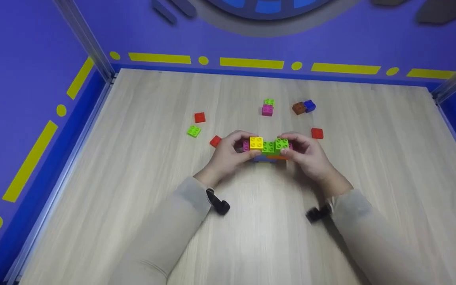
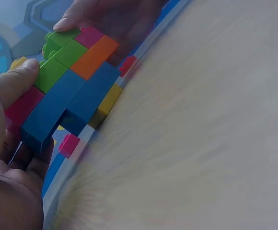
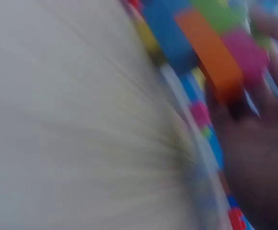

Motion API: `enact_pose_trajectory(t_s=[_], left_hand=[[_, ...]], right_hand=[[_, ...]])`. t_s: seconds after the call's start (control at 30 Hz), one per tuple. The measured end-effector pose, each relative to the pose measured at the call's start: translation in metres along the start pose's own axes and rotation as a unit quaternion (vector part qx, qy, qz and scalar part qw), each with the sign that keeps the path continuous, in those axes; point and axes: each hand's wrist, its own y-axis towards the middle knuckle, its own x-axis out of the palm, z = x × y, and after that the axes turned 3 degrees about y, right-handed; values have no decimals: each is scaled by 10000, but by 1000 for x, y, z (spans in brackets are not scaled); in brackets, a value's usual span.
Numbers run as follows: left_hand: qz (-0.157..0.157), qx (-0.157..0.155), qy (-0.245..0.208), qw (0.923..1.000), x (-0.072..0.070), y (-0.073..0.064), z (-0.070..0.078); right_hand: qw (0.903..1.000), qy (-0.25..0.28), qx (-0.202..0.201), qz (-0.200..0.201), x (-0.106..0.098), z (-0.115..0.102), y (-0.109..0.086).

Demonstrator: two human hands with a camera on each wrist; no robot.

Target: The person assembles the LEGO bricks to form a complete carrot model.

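A stepped structure of toy building bricks is held between both hands over the middle of the table. My left hand grips its left end, thumb on the near side by the yellow brick. At the other end, the right hand pinches around the raised green brick, fingers behind and thumb in front. The left wrist view shows blue bricks, an orange brick and a yellow brick low in the structure. Motion blurs the right wrist view of the orange brick.
Beyond the hands lie a pink brick against a lime one, and a brown brick touching a blue brick. Red bricks and a lime brick are scattered leftward; another red brick is at right. Blue walls border the table.
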Motion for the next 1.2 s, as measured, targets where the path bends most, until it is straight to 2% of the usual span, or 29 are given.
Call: enact_pose_trajectory(t_s=[0.1,0.17,0.27,0.4,0.57,0.67,0.83,1.0,1.1,1.2], left_hand=[[-19,-29,-33,10000,2,-2,-1],[-20,-7,-40,10000,2,-3,-2],[-45,32,-47,10000,2,-4,-2],[-68,87,-12,9999,3,-2,-1],[-52,182,61,9998,3,1,0],[-103,127,123,9998,1,2,0],[-241,75,98,9996,-8,6,9],[26,190,-125,9997,-20,16,23],[179,144,82,9997,-24,24,30],[232,73,490,9985,-26,35,36]], right_hand=[[9987,-208,356,283,7,-2,-13],[9976,-127,491,469,11,-1,-17],[9956,89,538,760,15,0,-19],[9947,87,478,907,16,1,-20],[9945,79,337,986,16,-1,-21],[9948,70,333,962,16,-1,-21],[9949,20,331,956,17,-2,-19],[9944,-15,276,1018,18,0,-17],[9948,-10,227,992,19,2,-17],[9953,-53,162,948,20,5,-19]])
